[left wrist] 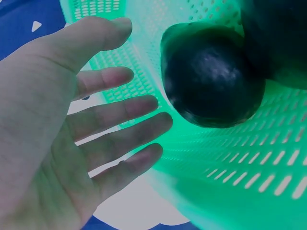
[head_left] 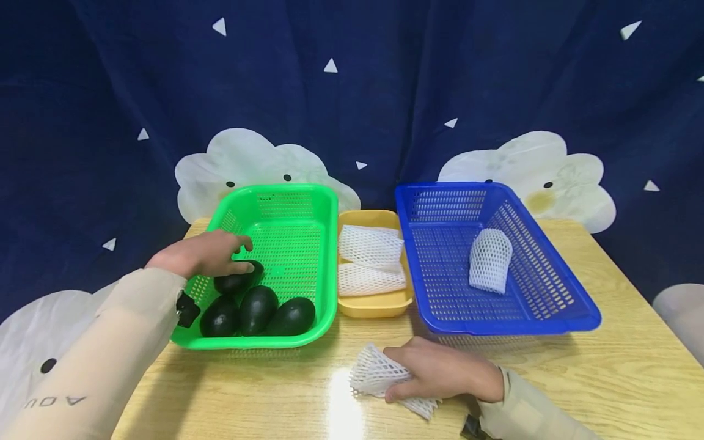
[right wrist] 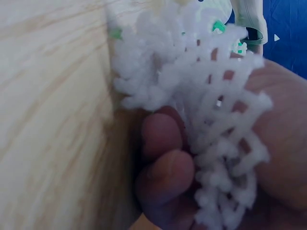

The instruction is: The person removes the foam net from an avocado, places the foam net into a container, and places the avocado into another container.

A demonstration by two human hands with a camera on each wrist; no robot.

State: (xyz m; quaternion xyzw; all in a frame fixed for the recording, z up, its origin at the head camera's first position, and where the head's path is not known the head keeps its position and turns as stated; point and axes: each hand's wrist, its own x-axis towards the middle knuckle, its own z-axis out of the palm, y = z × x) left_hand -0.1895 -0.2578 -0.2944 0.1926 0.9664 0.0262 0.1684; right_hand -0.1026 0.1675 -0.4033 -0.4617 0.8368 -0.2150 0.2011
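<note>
My left hand (head_left: 211, 253) reaches over the rim of a green basket (head_left: 328, 256), thumb and fingers spread. In the left wrist view an avocado (left wrist: 211, 74) lies beyond its fingertips, with a gap between. Several dark avocados (head_left: 257, 308) lie at the basket's near end, one of them (head_left: 236, 282) below the left hand. My right hand (head_left: 437, 366) grips a white foam net sleeve (head_left: 376, 370) low over the table. In the right wrist view the sleeve's open mesh end (right wrist: 192, 62) faces the camera, with fingers curled round it.
Between the baskets a yellow tray (head_left: 376, 305) holds more foam net sleeves (head_left: 371, 247). At the right, a blue basket (head_left: 440, 269) has a net-covered item (head_left: 491, 260) inside. A wooden table (head_left: 264, 391) carries everything; a dark blue curtain (head_left: 374, 91) hangs behind.
</note>
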